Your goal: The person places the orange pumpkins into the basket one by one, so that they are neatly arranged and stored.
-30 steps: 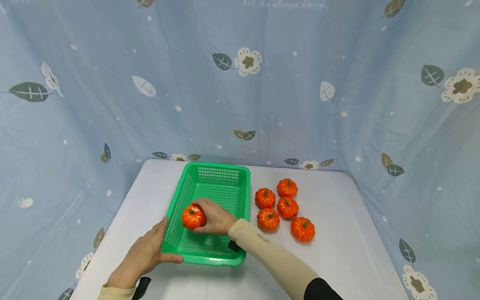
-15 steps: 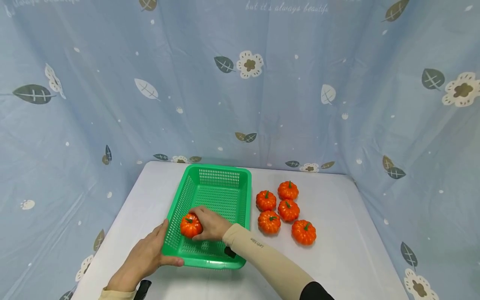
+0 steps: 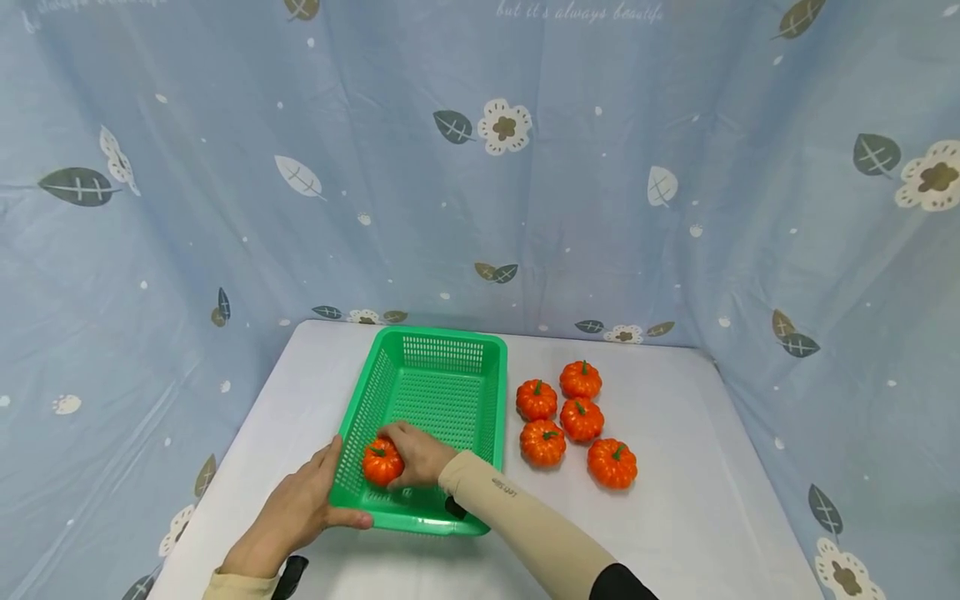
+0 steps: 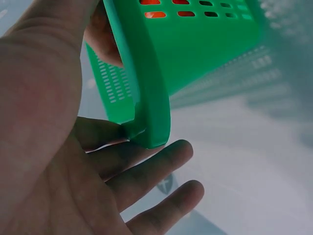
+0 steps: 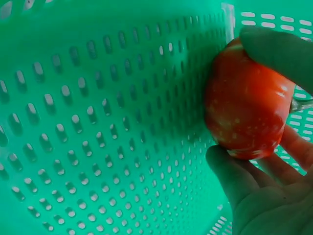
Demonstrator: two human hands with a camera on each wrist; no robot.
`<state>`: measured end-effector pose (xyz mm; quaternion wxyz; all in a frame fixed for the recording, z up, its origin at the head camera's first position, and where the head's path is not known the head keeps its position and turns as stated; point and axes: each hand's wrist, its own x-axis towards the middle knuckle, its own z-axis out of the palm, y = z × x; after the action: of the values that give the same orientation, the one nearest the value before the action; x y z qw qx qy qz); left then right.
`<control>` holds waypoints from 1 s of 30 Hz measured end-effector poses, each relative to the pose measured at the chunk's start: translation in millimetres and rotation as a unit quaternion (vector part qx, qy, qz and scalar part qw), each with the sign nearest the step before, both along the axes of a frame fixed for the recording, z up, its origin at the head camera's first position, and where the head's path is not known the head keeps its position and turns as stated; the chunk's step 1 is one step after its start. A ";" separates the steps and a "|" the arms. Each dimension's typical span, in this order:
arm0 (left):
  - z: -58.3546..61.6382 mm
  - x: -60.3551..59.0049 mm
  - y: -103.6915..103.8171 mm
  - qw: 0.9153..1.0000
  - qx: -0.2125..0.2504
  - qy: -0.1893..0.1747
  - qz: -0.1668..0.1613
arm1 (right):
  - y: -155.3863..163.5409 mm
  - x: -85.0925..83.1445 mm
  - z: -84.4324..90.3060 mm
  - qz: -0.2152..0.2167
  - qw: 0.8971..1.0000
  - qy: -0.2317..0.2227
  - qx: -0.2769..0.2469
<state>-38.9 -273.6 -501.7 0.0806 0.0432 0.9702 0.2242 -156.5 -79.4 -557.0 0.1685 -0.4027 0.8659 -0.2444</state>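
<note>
An orange-red mini pumpkin point(image 3: 381, 463) with a green stem is low inside the green plastic basket point(image 3: 438, 392), near its front left corner. My right hand point(image 3: 422, 457) reaches over the right rim and grips the pumpkin. Seen from the right wrist, thumb and fingers curl around the pumpkin point(image 5: 244, 103), close over the perforated floor. At the basket's front left corner rests my left hand point(image 3: 296, 508), fingers extended along the left side and thumb along the front rim. In the left wrist view, the extended fingers of the left hand point(image 4: 142, 181) lie around the rim point(image 4: 146, 107).
Several similar pumpkins point(image 3: 581, 419) sit grouped on the white table point(image 3: 675, 533), right of the basket. One pumpkin point(image 3: 612, 464) lies a little apart at the front right. A blue patterned curtain point(image 3: 570, 192) hangs behind the table and along both sides.
My right hand has lowered the pumpkin further into the basket, toward its front left corner. The left hand has stayed at the corner. The view has shifted slightly.
</note>
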 end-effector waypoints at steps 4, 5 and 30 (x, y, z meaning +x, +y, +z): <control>-1.4 0.2 0.1 1.000 0.000 -0.002 0.001 | -0.2 -0.5 -2.3 0.002 1.000 -0.005 0.011; -1.6 0.1 0.1 1.000 0.000 0.000 0.000 | -0.5 -0.8 -2.5 0.003 1.000 -0.007 0.012; -0.5 -0.9 0.0 1.000 -0.003 0.008 0.000 | 1.5 0.2 10.7 0.010 0.999 -0.042 0.023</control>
<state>-39.7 -273.6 -502.1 0.0733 0.0451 0.9715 0.2209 -156.3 -77.9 -546.3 0.2162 -0.3968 0.8593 -0.2397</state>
